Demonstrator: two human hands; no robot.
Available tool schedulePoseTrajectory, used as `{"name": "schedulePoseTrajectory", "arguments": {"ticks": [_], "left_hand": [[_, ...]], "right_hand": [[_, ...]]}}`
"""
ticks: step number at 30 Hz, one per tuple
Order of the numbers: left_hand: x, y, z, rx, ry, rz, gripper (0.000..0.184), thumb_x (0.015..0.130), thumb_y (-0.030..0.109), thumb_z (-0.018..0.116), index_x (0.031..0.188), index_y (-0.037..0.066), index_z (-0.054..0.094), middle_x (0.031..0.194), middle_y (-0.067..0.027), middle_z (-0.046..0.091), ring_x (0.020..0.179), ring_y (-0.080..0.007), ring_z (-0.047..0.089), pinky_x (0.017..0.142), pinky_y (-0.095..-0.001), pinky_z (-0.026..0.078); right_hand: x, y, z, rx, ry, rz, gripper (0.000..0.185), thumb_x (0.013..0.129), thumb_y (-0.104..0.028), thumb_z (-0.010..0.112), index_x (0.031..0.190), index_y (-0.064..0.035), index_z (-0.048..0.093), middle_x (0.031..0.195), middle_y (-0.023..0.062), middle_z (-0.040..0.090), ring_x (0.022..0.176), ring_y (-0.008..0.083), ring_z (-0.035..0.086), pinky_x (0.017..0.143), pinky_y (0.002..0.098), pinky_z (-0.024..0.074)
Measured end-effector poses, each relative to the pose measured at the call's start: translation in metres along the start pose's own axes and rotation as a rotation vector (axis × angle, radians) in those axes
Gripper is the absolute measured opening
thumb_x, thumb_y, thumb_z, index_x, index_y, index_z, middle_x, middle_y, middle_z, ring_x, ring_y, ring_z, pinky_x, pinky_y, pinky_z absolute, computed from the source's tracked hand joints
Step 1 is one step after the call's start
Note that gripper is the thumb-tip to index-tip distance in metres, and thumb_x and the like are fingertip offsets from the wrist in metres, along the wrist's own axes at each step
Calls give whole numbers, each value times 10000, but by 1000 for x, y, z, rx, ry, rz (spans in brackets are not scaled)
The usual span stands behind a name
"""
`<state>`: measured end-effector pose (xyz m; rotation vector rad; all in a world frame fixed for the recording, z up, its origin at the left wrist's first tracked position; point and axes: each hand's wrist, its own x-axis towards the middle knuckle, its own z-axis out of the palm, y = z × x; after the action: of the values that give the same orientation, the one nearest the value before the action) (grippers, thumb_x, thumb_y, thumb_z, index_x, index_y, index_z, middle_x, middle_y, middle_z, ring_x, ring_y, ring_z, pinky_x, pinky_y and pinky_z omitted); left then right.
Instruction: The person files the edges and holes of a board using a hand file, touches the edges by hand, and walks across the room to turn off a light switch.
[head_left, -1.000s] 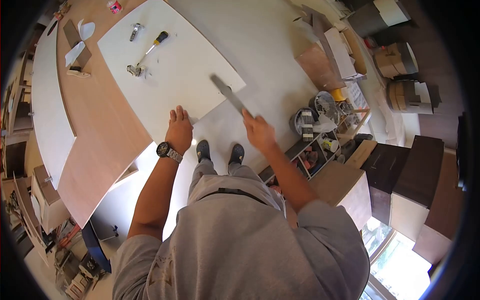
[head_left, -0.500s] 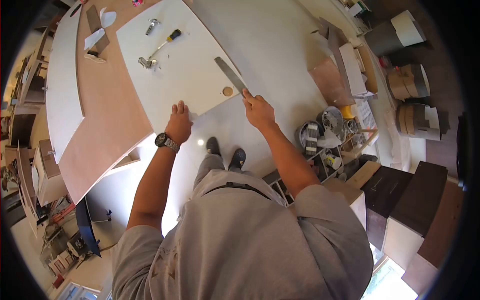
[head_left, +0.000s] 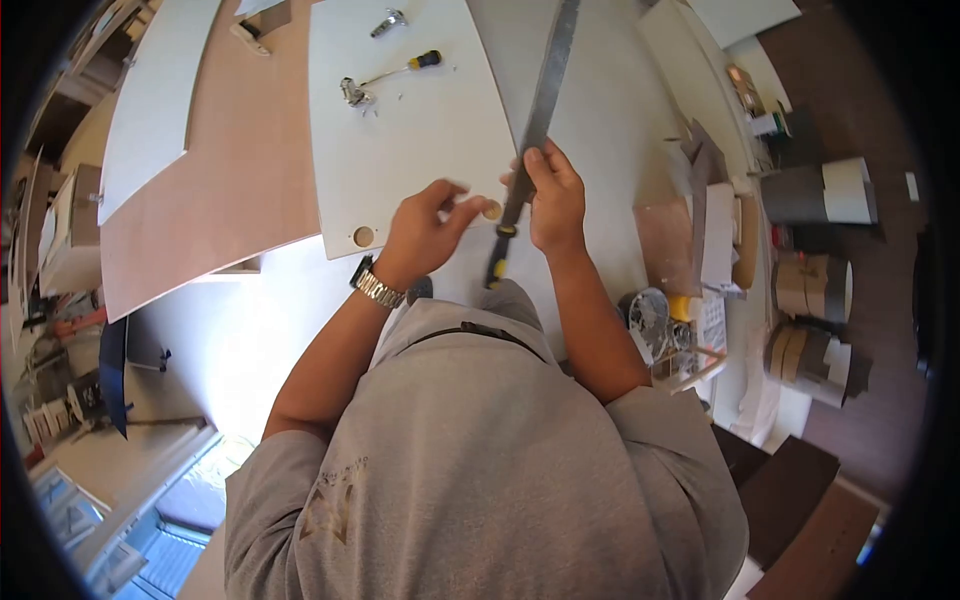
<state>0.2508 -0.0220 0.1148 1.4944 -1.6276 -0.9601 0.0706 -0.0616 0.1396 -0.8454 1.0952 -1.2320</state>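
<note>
Brown wooden surface (head_left: 250,150), white panel (head_left: 420,130) lying on it. Right grip (head_left: 555,205) closed round the file (head_left: 553,80), blade pointing away, black-and-yellow handle (head_left: 497,262) on the body side. Left grip (head_left: 420,230) open, blurred, left of the file. Beyond it, on the panel: screwdriver (head_left: 405,68), two metal hinges (head_left: 352,92).
</note>
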Motion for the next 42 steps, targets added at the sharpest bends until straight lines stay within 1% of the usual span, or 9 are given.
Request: {"name": "schedulePoseTrajectory", "arguments": {"ticks": [1, 3, 7, 10, 11, 17, 26, 32, 42], "left_hand": [[7, 7, 5, -77, 25, 48, 379, 899, 235, 745, 1173, 1, 629, 902, -135, 709, 855, -202, 706, 726, -302, 539], [21, 15, 16, -232, 88, 144, 497, 885, 223, 758, 1288, 13, 557, 952, -144, 710, 869, -217, 707, 744, -320, 542], [16, 16, 28, -15, 272, -88, 562, 871, 202, 762, 1342, 24, 515, 940, -131, 707, 802, -198, 687, 705, -330, 543], [-16, 0, 55, -75, 393, -261, 530, 876, 166, 737, 1341, 22, 529, 908, -105, 703, 746, -169, 655, 670, -324, 533], [-30, -1, 63, -86, 426, -367, 537, 867, 175, 736, 1337, 12, 532, 896, -141, 711, 740, -183, 665, 681, -329, 533], [-138, -18, 130, 36, 615, -432, 602, 926, 165, 671, 1467, 25, 447, 926, -204, 708, 788, -184, 673, 704, -341, 530], [-153, -20, 164, 268, 427, -625, 576, 972, 272, 615, 1505, 167, 427, 820, -187, 652, 696, -350, 648, 636, -432, 520], [-148, -30, 166, 255, 347, -644, 675, 976, 267, 609, 1565, 171, 295, 914, -197, 681, 786, -334, 676, 699, -423, 533], [-132, -46, 171, 215, 514, -598, 608, 984, 306, 581, 1538, 185, 363, 886, -164, 654, 741, -356, 643, 647, -462, 516]], "right_hand": [[16, 7, 2, 131, -86, 0, 328, 1009, -172, 570, 1280, 13, 554, 969, 67, 657, 830, 159, 653, 654, 278, 562], [30, 7, 7, 82, -189, 113, 275, 1004, -167, 589, 1208, 18, 597, 968, 74, 679, 842, 155, 659, 706, 283, 544], [41, 4, 9, -178, -473, 204, 279, 988, -222, 626, 1142, 11, 645, 919, 62, 682, 862, 124, 665, 671, 259, 517], [67, 13, -27, -618, -735, 93, 320, 963, -252, 656, 1168, -6, 657, 927, 96, 709, 890, 152, 688, 715, 273, 539], [84, 28, -46, -714, -743, -129, 382, 946, -271, 660, 1241, -28, 643, 1082, 155, 713, 998, 247, 694, 858, 342, 547], [185, 58, -77, -1432, -741, -473, 622, 971, -381, 580, 1444, 4, 453, 1553, 197, 370, 1431, 380, 348, 1165, 443, 317], [220, 64, -32, -1993, -785, -360, 734, 1029, -539, 349, 1519, 7, 324, 1637, 156, 199, 1525, 294, 133, 1190, 522, 244], [230, 65, -19, -1928, -837, -232, 777, 1021, -567, 336, 1491, 51, 358, 1631, 168, 210, 1516, 293, 184, 1192, 489, 260], [243, 63, -21, -1907, -900, -235, 822, 999, -606, 323, 1457, 72, 402, 1614, 197, 241, 1477, 305, 292, 1154, 462, 351]]}}
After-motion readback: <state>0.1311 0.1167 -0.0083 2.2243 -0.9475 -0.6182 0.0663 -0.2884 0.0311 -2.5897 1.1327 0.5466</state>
